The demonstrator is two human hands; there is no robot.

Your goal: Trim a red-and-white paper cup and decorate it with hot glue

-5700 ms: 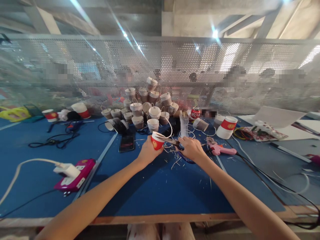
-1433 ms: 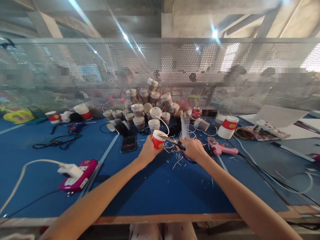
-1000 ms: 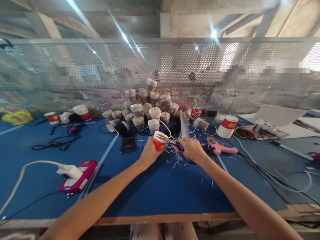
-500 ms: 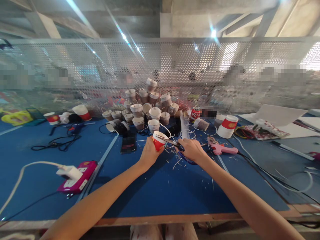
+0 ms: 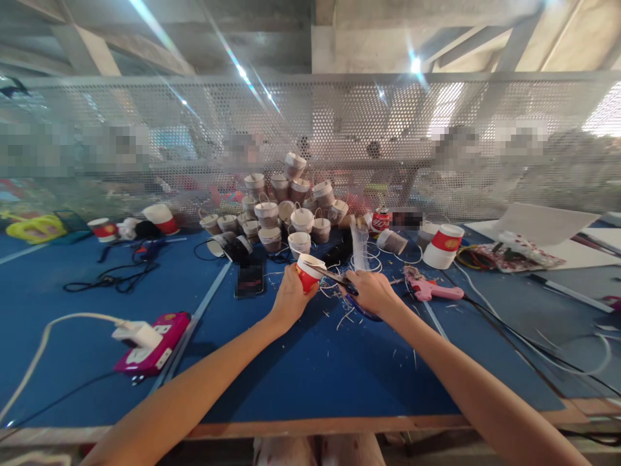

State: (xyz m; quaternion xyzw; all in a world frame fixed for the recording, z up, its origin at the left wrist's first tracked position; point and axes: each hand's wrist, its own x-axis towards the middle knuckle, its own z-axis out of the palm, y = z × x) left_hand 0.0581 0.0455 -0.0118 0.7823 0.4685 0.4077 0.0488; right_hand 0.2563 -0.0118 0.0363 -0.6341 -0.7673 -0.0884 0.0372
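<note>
My left hand (image 5: 290, 294) is wrapped round a red and white paper cup (image 5: 308, 278), its white rim tilted up toward me. In my right hand (image 5: 373, 291) is a pair of scissors (image 5: 350, 285) with dark blades and a blue handle. The blades point left and lie across the cup's rim; whether they touch the paper I cannot tell. Short white cord scraps (image 5: 345, 317) are scattered on the blue table below the scissors. Just beyond the cup stands a small pale bucket-like cup (image 5: 299, 244).
A pile of small handled buckets (image 5: 266, 215) rises at the back. A pink glue gun (image 5: 436, 291) and stacked red-and-white cups (image 5: 444, 246) lie to the right. A phone (image 5: 250, 279) and a magenta power strip (image 5: 167, 343) are on the left. A perforated screen (image 5: 339, 116) stands behind.
The white cord that arced from the cup's rim over the scissor blades no longer shows there. Both hands keep nearly the same place, still holding the cup and scissors.
</note>
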